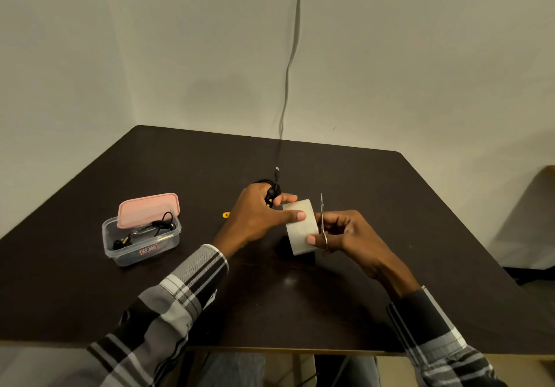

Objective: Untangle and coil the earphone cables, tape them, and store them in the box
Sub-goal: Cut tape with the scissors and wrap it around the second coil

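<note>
My left hand (pixel 260 215) grips a coiled black earphone cable (pixel 271 187) with a small plug sticking up, and its thumb and forefinger pinch the free end of the white tape (pixel 298 230). My right hand (pixel 342 232) holds the tape roll and small scissors (pixel 323 221), whose blades point up beside the tape. A clear plastic box (pixel 141 238) stands at the left with black earphones (pixel 162 226) inside.
A pink lid (pixel 148 208) leans on the box's far rim. A small yellow piece (pixel 225 214) lies on the dark table (pixel 390 206) left of my left hand. A thin cable (pixel 288 71) hangs down the wall behind.
</note>
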The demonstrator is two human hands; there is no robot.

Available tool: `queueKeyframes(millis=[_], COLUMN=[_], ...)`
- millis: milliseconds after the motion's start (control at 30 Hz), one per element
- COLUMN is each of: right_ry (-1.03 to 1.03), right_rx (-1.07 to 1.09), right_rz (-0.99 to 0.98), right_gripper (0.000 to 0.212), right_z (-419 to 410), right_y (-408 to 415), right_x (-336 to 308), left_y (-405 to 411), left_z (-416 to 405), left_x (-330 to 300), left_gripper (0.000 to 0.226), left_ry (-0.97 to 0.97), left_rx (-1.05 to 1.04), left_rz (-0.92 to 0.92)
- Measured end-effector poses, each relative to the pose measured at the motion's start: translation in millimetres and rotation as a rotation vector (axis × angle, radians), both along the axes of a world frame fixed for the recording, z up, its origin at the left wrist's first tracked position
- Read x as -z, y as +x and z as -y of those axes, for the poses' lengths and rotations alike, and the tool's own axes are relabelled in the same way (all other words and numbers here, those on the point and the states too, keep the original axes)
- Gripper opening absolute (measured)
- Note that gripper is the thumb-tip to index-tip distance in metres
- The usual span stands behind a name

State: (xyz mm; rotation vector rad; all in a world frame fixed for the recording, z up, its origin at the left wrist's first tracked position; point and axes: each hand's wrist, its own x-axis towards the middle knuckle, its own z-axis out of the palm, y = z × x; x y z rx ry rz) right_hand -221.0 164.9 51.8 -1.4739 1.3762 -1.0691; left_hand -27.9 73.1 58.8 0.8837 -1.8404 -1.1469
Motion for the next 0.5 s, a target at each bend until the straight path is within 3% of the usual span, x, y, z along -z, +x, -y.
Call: queueKeyframes(millis=[300,500], right_ry=[0.013,0.003], right_rx=[-0.083,0.133], right_rz=[-0.03,0.212], right_gripper=[0.021,0.016], right_z=[-6,2], right_y=[-7,9], right_x=[-1,-7], left_y=[4,0], left_z=[8,5], left_x=[7,14], left_gripper=[0.041,0.048], left_ry=[0.169,0.136], left_rx=[0.058,0.075], left_rz=[-0.112,-0.074])
